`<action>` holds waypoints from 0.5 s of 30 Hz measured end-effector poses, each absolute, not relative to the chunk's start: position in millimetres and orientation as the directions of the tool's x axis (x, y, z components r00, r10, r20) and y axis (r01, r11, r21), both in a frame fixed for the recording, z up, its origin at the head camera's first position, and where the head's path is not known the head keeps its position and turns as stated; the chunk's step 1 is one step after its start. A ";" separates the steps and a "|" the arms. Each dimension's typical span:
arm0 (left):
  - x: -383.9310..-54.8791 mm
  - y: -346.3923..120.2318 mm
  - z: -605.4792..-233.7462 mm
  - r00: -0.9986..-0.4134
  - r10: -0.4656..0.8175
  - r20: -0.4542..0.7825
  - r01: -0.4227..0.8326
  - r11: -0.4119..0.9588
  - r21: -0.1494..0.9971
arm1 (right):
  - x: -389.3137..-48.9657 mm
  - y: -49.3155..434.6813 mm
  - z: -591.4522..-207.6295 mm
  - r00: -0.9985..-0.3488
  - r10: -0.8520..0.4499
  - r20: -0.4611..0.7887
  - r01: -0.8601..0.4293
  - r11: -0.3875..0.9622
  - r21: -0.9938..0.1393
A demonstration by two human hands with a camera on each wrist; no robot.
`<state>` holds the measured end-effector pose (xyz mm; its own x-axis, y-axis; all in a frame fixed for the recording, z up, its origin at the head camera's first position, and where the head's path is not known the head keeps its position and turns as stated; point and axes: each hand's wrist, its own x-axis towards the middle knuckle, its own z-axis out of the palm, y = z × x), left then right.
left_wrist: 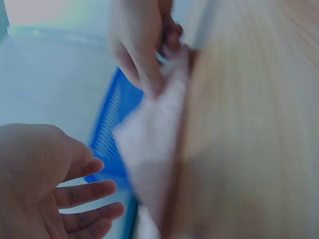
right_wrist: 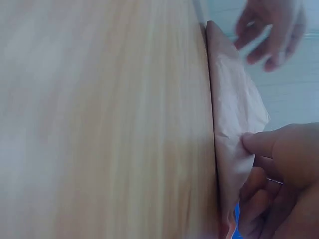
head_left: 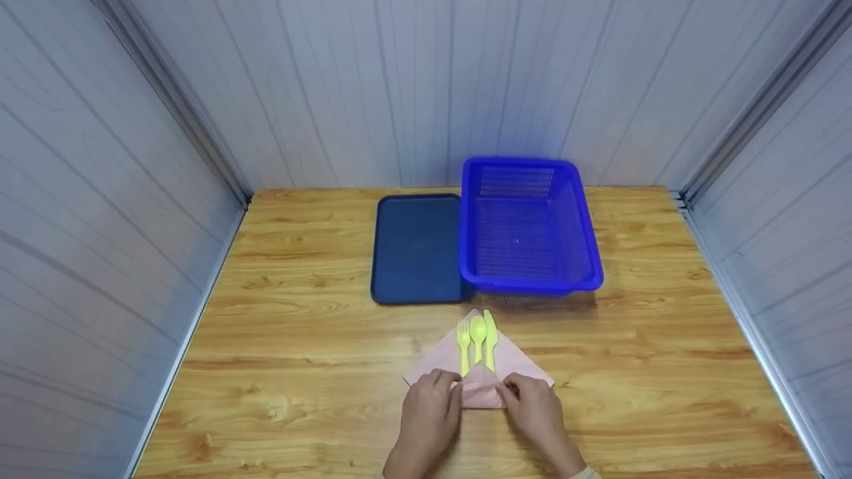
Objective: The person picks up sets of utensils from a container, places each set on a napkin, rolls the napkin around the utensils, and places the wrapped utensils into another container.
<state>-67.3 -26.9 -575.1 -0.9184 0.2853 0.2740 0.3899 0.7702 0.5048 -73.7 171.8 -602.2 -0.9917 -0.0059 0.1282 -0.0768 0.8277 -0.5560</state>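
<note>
A pink paper napkin (head_left: pixel 522 362) lies on the table with its near corner folded up over the handles of a yellow fork (head_left: pixel 464 342), spoon (head_left: pixel 478 329) and knife (head_left: pixel 491 339). The cutlery lies side by side, heads pointing away from me; the handle ends are hidden under the fold. My right hand (head_left: pixel 538 407) pinches the fold's right side, thumb on the paper in the right wrist view. At the fold's left side is my left hand (head_left: pixel 427 411). Its fingers (left_wrist: pixel 89 193) are loosely spread and hold nothing in the left wrist view.
Behind the napkin, a dark blue tray (head_left: pixel 418 249) lies flat on the wooden table (head_left: pixel 293 346). A blue plastic basket (head_left: pixel 532 287) stands against its right side, overlapping the tray's edge. Pale panelled walls (head_left: pixel 413 86) enclose the table at the back and both sides.
</note>
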 end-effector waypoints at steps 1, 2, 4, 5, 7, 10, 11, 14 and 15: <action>-64.1 -24.9 -570.1 -0.902 0.334 0.275 0.431 0.748 0.505 | -75.3 171.4 -602.7 -0.992 0.001 0.126 -0.071 0.824 -0.562; -60.9 -22.2 -566.2 -0.879 0.396 0.264 0.476 0.728 0.493 | -76.7 171.1 -603.1 -0.992 0.009 0.125 -0.065 0.821 -0.567; -55.1 -16.1 -562.3 -0.828 0.525 0.195 0.550 0.693 0.466 | -79.4 171.1 -603.5 -0.992 0.015 0.124 -0.060 0.816 -0.575; -53.0 -12.8 -562.5 -0.802 0.579 0.146 0.577 0.686 0.443 | -80.4 171.2 -604.0 -0.992 0.017 0.122 -0.057 0.815 -0.576; -50.8 -6.6 -567.2 -0.770 0.637 0.043 0.596 0.694 0.403 | -81.8 171.4 -604.9 -0.993 0.020 0.117 -0.052 0.815 -0.577; -51.5 -0.7 -578.7 -0.771 0.634 -0.062 0.579 0.739 0.344 | -83.1 171.2 -606.7 -0.993 0.020 0.115 -0.050 0.819 -0.572; -52.5 0.4 -582.7 -0.777 0.623 -0.084 0.566 0.752 0.339 | -83.3 171.1 -607.6 -0.993 0.024 0.113 -0.045 0.820 -0.571; -54.1 0.6 -593.4 -0.793 0.596 -0.125 0.534 0.780 0.328 | -83.5 169.7 -609.6 -0.994 0.030 0.104 -0.035 0.820 -0.571; -53.9 -0.2 -596.3 -0.795 0.592 -0.136 0.528 0.784 0.326 | -83.4 168.8 -610.0 -0.995 0.032 0.099 -0.030 0.820 -0.572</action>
<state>-53.9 -0.2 -596.3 -0.7948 0.5915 -0.1358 0.5278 0.7841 0.3265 -83.4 168.8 -610.0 -0.9945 0.0323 0.0993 -0.0305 0.8196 -0.5722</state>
